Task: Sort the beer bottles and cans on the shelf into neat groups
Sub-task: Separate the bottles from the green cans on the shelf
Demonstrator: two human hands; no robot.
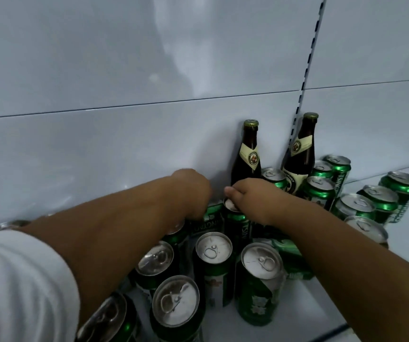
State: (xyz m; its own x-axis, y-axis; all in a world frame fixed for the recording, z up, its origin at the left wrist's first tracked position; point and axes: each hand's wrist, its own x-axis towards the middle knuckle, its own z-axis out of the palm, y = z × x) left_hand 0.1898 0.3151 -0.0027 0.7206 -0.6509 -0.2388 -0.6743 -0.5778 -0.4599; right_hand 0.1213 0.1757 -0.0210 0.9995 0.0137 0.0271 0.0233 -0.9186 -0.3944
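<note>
Glossy green metal cans [213, 265] with dull silver lids crowd a smooth white shelf [317, 312], beside two upright brown glass bottles [246, 154] at its back wall. Left of those bottles, the right hand [252, 196] curls over one can's [235, 218] top. The left hand [191, 193] grips a can [208, 218] just left of it.

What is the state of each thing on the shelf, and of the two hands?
left brown bottle: upright, capped, at the back wall.
right brown bottle: upright, capped, leaning slightly.
front green cans: upright, unopened, clustered.
right green cans: upright, unopened, loosely grouped.
middle can: upright, right hand grips its top.
left hand: curled over a green pack; grip unclear.
</note>
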